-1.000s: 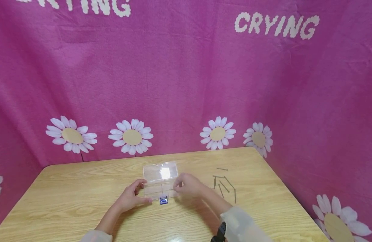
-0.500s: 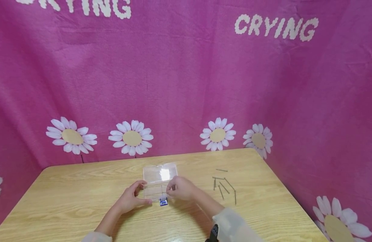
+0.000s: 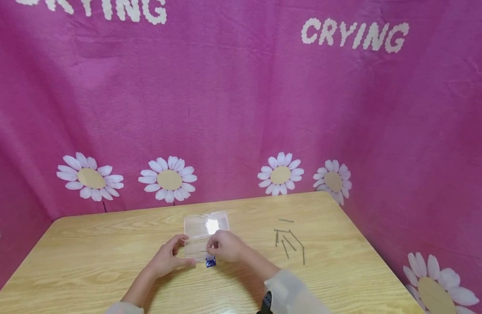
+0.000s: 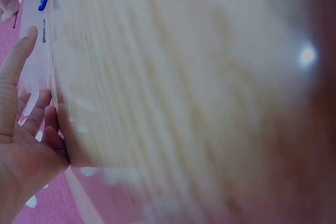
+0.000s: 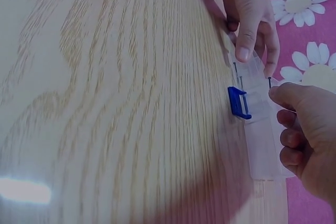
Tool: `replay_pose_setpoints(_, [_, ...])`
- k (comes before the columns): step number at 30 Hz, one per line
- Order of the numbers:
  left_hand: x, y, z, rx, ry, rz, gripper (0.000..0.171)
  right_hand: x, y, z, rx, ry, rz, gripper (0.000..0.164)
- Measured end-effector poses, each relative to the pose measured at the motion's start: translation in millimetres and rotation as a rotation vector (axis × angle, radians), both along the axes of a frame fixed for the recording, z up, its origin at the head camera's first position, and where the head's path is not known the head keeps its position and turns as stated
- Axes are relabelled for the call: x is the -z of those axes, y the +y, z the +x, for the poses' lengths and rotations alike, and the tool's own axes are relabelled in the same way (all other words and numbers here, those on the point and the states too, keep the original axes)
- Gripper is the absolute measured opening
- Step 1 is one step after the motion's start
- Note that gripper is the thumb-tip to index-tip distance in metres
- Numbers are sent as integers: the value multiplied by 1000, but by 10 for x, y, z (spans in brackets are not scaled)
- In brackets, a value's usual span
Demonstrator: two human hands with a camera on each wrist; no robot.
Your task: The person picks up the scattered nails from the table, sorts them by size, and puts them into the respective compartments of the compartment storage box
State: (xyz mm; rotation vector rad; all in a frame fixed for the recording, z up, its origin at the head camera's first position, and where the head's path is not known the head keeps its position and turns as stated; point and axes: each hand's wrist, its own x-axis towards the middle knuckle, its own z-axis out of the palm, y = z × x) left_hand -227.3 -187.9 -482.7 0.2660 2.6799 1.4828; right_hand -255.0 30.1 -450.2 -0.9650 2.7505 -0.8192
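A clear plastic box [image 3: 195, 226] with its lid tipped back and a blue latch [image 3: 210, 262] at the front stands on the table. My left hand [image 3: 167, 258] grips its left end, thumb at the front wall and fingers at the back. Over the box, my right hand [image 3: 227, 247] pinches a nail [image 5: 270, 82] between thumb and index finger; the head shows past the fingertips in the right wrist view. Some nails [image 5: 235, 70] lie inside the box, near the latch. My right hand hides the box's right part in the head view.
Several loose nails [image 3: 289, 242] lie scattered on the wooden table [image 3: 343, 270], right of the box. A pink curtain [image 3: 225, 109] with white daisies hangs behind and beside the table. A dark watch [image 3: 266, 302] shows at my right sleeve.
My right hand has moved left over the box, from its right end to near the middle, carrying the nail. My left hand has kept its grip on the box.
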Motion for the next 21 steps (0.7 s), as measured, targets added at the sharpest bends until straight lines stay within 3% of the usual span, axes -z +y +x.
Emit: replay_pose_setpoints(21, [-9,-4,4,8,15,-4,68,43,-191,-22,12,31,17,8])
